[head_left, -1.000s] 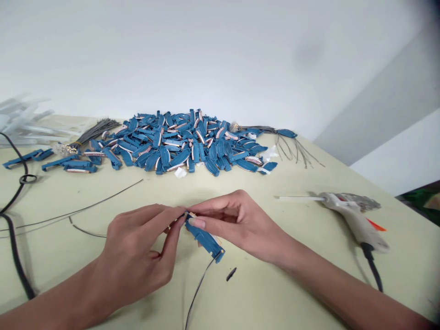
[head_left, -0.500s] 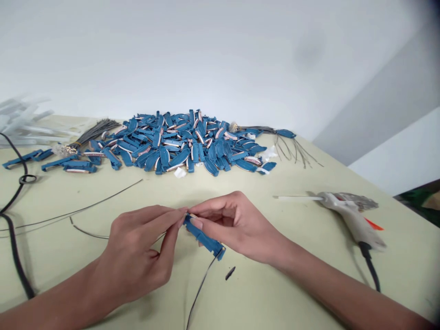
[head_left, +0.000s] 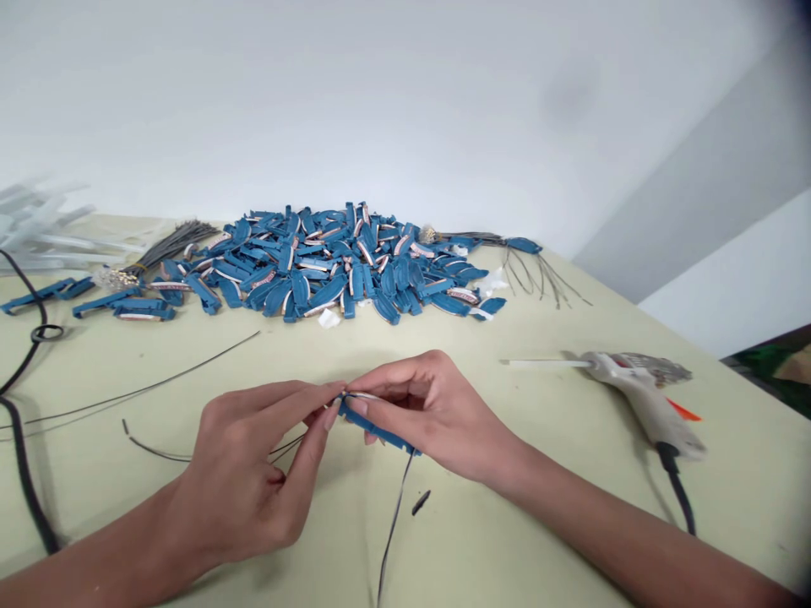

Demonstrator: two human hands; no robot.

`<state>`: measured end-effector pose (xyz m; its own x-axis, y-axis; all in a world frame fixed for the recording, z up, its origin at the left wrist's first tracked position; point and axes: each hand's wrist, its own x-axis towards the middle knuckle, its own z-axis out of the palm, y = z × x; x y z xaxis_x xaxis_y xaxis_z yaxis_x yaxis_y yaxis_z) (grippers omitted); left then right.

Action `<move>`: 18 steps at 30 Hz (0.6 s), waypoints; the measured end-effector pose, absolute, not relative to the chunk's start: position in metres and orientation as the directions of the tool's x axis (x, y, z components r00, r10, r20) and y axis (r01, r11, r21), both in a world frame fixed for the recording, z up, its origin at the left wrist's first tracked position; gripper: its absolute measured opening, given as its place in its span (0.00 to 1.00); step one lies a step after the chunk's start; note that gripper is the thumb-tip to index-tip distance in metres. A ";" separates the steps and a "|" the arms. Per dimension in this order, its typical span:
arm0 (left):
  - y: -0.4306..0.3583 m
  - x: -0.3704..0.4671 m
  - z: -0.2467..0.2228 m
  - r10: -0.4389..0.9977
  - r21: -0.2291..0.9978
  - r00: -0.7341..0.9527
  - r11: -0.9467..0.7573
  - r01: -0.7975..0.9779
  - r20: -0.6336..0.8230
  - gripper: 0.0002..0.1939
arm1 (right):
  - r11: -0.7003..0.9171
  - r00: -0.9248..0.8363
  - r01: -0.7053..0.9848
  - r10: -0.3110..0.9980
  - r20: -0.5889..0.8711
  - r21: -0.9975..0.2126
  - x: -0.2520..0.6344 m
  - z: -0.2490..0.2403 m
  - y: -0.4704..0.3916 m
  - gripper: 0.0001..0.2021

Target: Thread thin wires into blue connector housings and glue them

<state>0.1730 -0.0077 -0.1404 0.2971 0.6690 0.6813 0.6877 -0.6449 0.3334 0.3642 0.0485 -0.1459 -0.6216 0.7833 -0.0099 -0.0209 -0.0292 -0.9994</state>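
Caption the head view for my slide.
Right hand holds a slim blue plastic piece, left hand at its end, above a pale green table, similar blue pieces heaped behind.

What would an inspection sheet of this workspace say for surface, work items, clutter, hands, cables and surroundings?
Surface: pale yellow-green table; glue gun lying at right.
Job's things: blue part in hand, thin wire trailing from its near end; pile of blue parts behind.
Clutter: small dark scrap near the hands; white scrap before the pile.
Hands: right hand grips the blue part; left hand has fingertips at its upper-left end, exact grip hidden.
Cables: black cable at far left; black cord from the glue gun.
Surroundings: pale wall behind; other people: nothing seen.
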 end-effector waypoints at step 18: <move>-0.009 0.176 -0.137 0.672 0.368 0.326 -0.674 0.640 0.665 0.15 | 0.005 -0.587 -0.004 0.809 0.006 -1.000 0.363 -0.147 0.046 0.09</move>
<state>0.1758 -0.0091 -0.1373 0.3256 0.6719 0.6652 0.6403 -0.6744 0.3677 0.3626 0.0462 -0.1474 -0.5872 0.8094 0.0058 -0.0037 0.0045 -1.0000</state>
